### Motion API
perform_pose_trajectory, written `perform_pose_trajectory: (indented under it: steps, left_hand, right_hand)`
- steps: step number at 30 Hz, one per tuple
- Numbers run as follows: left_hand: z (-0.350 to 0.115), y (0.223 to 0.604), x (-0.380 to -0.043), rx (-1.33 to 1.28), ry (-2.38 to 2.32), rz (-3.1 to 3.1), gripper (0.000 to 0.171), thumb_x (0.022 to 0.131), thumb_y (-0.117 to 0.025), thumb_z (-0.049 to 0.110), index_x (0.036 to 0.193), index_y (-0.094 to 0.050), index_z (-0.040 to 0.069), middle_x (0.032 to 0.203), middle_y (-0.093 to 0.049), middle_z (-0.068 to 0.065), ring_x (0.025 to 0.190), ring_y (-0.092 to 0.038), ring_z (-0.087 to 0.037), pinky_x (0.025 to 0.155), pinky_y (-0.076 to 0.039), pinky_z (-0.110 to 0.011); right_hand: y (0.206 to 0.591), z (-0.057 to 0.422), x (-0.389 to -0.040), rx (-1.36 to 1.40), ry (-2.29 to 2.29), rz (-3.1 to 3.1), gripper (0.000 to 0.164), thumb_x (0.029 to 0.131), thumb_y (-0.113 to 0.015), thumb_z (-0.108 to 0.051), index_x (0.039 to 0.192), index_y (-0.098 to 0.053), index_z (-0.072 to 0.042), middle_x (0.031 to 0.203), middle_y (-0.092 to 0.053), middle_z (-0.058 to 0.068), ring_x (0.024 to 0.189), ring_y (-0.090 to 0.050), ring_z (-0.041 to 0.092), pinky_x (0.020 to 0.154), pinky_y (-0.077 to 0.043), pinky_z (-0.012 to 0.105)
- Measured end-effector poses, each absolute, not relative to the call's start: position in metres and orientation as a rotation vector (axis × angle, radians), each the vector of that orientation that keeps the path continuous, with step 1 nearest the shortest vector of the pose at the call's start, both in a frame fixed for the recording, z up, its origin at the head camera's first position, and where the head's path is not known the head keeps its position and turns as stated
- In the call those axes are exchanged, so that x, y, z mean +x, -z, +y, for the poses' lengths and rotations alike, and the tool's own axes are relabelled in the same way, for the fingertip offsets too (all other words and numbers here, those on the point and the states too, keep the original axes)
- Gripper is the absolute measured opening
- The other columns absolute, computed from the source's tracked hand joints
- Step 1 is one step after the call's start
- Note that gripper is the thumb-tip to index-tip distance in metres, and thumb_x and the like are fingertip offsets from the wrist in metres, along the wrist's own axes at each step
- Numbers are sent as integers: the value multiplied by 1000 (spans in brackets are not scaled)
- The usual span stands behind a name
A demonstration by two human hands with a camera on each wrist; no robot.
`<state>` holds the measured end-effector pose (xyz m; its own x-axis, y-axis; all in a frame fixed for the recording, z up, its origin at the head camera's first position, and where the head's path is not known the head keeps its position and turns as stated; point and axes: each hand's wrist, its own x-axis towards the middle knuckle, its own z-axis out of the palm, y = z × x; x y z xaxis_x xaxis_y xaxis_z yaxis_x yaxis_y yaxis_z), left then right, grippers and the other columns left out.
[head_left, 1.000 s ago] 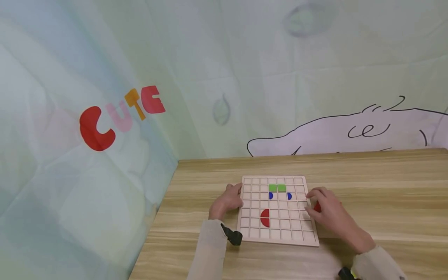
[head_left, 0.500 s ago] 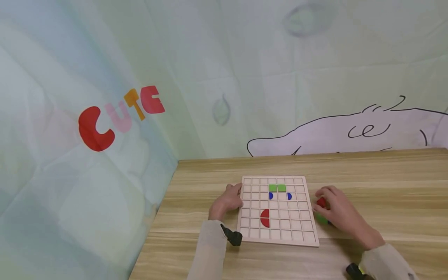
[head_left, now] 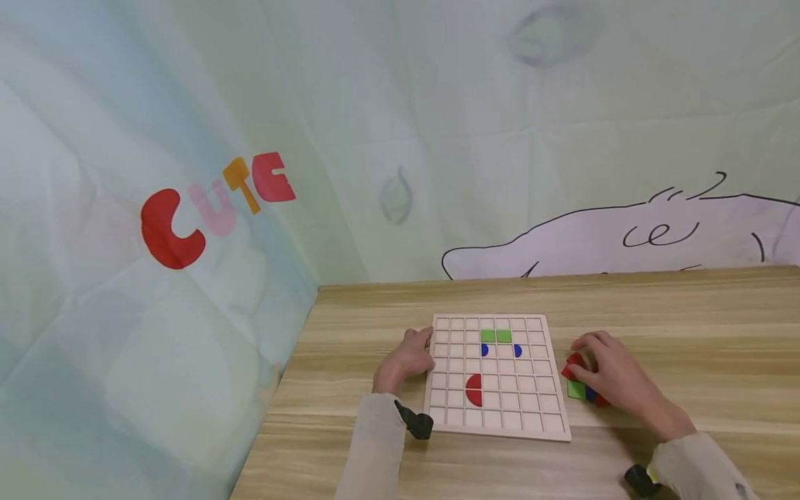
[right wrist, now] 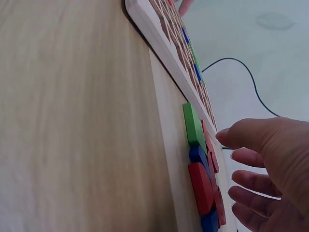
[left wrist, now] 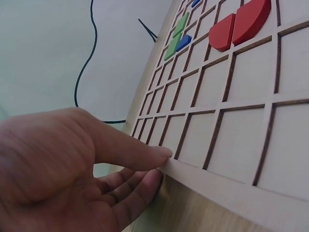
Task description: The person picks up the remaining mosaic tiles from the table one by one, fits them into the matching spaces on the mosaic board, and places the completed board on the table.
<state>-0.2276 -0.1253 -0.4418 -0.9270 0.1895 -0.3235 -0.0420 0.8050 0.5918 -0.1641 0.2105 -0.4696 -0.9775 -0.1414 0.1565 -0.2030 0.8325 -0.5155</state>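
A pale wooden grid board [head_left: 494, 417] lies on the table. Set in its cells are two green squares [head_left: 496, 336], two small blue half-rounds [head_left: 517, 351] and two red quarter-rounds [head_left: 473, 390] that form a half-disc. My left hand [head_left: 406, 361] rests at the board's left edge; in the left wrist view its straight thumb touches the rim, the other fingers beside it. Just right of the board, my right hand [head_left: 615, 371] hovers over a cluster of loose pieces, fingers loosely bent, holding nothing. A green piece [right wrist: 193, 125], red pieces [right wrist: 202, 188] and blue ones [right wrist: 197, 155] show there.
The wood-grain table [head_left: 350, 312] runs back to a printed cloth backdrop [head_left: 375, 139] with coloured letters at left. Black wrist cameras [head_left: 417, 423] sit at both sleeves. The loose pieces lie close to the board's right edge, partly hidden under the right hand.
My right hand has drawn back to the right, from the board's right edge to above the loose pieces, uncovering more of them. The left hand and the board have stayed put.
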Motion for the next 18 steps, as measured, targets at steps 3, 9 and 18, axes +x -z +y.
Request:
perform_pose_trajectory:
  steps: [3,9,18]
  left_hand:
    - [-125,441,-227,113,-873,2620,75,80,-56,-3,150,-32,11,130,-38,-16,99,-42,-26,81,-37,-36]
    - [-125,440,-226,131,-871,2628,75,80,-56,-3,149,-32,10,131,-38,-17,100,-42,-27,81,-37,-37]
    - [-125,440,-226,122,-858,2637,76,79,-56,-3,149,-33,11,130,-39,-16,99,-42,-27,81,-37,-37]
  right_hand:
    - [471,214,-166,278,-827,-2901,32,81,-74,-16,106,-62,0,113,-55,21,92,-51,30,82,-48,51]
    - [473,219,-167,283,-808,-2913,31,80,-74,-16,104,-62,1,112,-55,22,95,-53,33,84,-47,53]
    - [474,224,-170,305,-782,-2958,29,81,-73,-17,104,-65,-2,115,-54,24,100,-52,38,86,-45,56]
